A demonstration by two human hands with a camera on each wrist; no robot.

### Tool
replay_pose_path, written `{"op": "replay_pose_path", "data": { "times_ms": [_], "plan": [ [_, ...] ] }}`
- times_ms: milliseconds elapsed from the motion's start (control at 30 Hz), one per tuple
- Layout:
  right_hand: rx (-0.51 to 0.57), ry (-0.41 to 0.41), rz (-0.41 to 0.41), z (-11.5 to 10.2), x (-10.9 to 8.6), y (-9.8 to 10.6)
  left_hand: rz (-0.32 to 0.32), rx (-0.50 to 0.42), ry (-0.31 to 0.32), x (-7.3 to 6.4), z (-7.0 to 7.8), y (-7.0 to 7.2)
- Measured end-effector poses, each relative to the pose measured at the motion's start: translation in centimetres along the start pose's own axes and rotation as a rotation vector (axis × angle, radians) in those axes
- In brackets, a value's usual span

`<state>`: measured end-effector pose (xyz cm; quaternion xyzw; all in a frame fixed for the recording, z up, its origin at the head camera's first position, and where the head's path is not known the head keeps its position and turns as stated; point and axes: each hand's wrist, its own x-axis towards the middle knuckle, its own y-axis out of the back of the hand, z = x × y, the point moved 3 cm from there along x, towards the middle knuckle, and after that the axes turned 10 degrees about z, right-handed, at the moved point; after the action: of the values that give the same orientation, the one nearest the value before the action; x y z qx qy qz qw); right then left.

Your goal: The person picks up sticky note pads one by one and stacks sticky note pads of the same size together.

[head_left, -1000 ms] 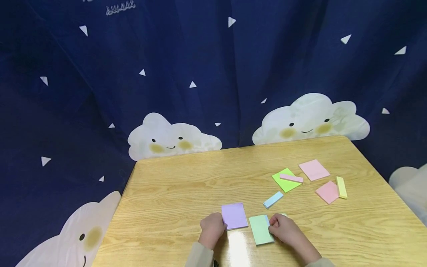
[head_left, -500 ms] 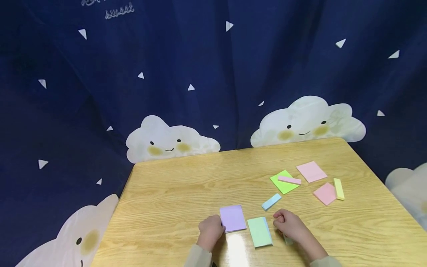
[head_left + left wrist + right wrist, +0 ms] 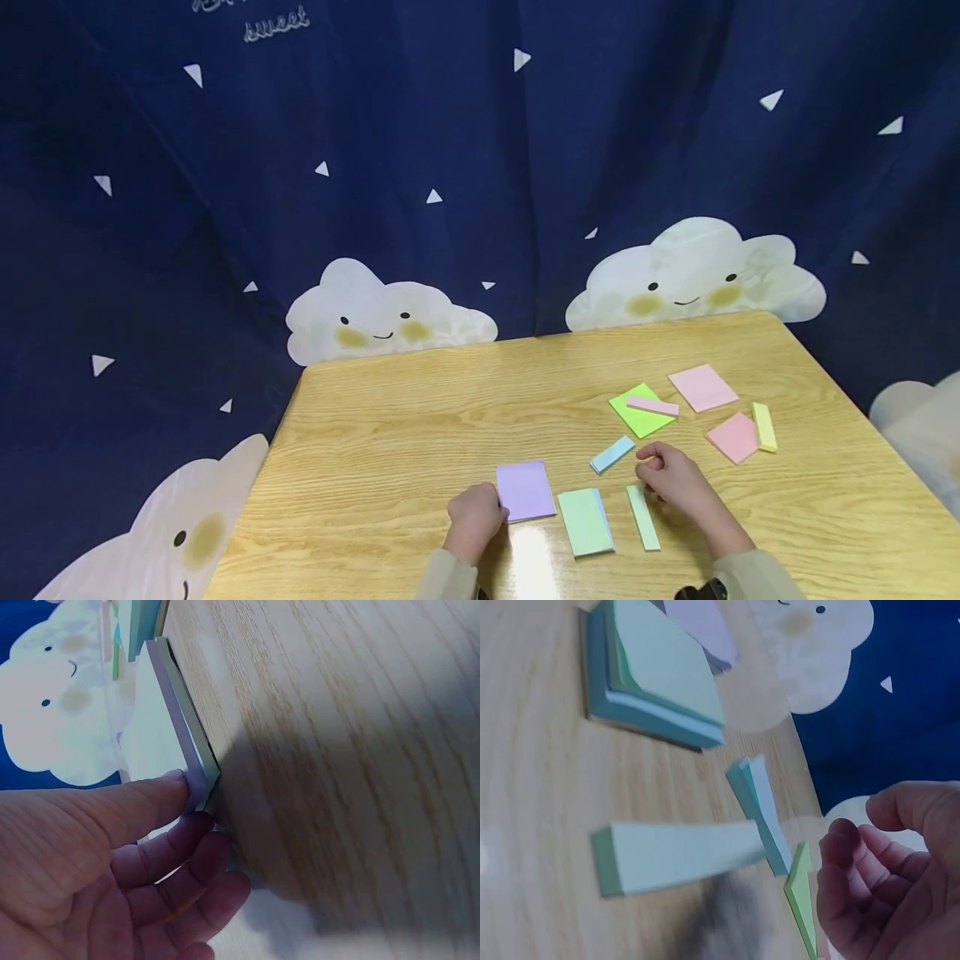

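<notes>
My left hand [image 3: 477, 512] pinches the near-left corner of a square purple sticky note pad [image 3: 524, 491], thumb on top. In the left wrist view a pale green layer [image 3: 196, 724] shows under the purple edge [image 3: 178, 712]. A mint green sticky note pad [image 3: 585, 522] lies to its right, with a blue layer beneath. Farther right lies a narrow pale green sticky note strip pad [image 3: 642, 518]. Just beyond that strip, my right hand [image 3: 677, 482] hovers with fingers loosely bent; the right wrist view shows a gap between thumb and fingers and nothing held.
A narrow blue strip pad [image 3: 612, 454] lies ahead of the right hand. Farther back are a lime green pad [image 3: 637, 421] with a pink strip [image 3: 652, 406] across it, two pink pads, and a yellow strip [image 3: 764, 427]. A dark blue cloud-patterned curtain [image 3: 450, 125] hangs behind the wooden table.
My right hand has moved right and away from the mint green pad, uncovering the pale green strip on the table. The left hand has stayed at the purple pad.
</notes>
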<state>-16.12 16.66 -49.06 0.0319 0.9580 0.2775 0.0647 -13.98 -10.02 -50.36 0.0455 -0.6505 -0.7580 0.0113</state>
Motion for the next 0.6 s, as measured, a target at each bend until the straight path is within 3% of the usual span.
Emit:
{"op": "replay_pose_path", "data": {
  "times_ms": [600],
  "plan": [
    [-0.091,0.041,0.064,2.2,3.4,2.2,-0.002,-0.014,0.005,0.0,-0.1,0.0]
  ]
}}
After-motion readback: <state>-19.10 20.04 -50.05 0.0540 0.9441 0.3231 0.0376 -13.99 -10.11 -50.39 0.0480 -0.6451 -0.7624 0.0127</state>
